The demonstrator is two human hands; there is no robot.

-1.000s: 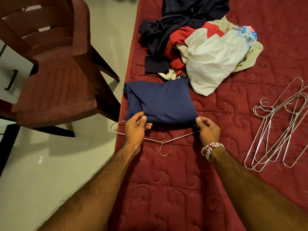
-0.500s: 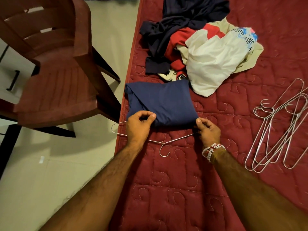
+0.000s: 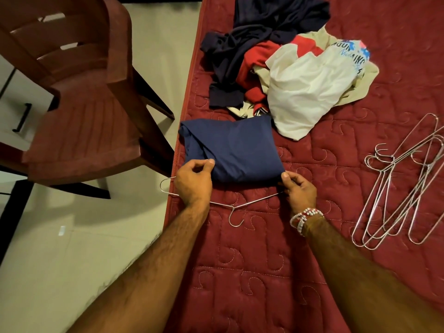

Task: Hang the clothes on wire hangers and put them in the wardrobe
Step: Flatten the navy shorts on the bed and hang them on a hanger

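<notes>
The folded navy garment (image 3: 230, 150), a smooth matte knit squared into a rough rectangle, lies at the left edge of the bed (image 3: 264, 272), just beyond both hands. The left hand (image 3: 193, 183) has its fingers curled, thumb and forefinger pinching the cloth's near-left edge. The right hand (image 3: 300, 191) pinches the near-right corner; whether the wire is in that pinch too cannot be told.

One wire hanger (image 3: 236, 205), thin and silvery, lies flat just in front of the garment, its hook curving toward the person. Its two sloping shoulders show, and the left bend juts past the mattress edge over the floor (image 3: 60, 260). The rest of it is hidden under the hands and cloth.

The bed's cover is maroon, quilted with stitched curls. Strings of red and white beads (image 3: 304, 218) circle the right wrist.

Beyond the garment sits one loose pile of clothes (image 3: 288, 63): crumpled dark navy, red, cream and white fabrics, one with blue print too creased to read. The pile's far side is cut off by the frame's top.

To the right lies a heap of spare wire hangers (image 3: 403, 188), overlapped so closely that no count is sure, with some running out of frame.

On the left stands one reddish-brown moulded plastic chair (image 3: 79, 97) with a slatted back, only partly in view.
</notes>
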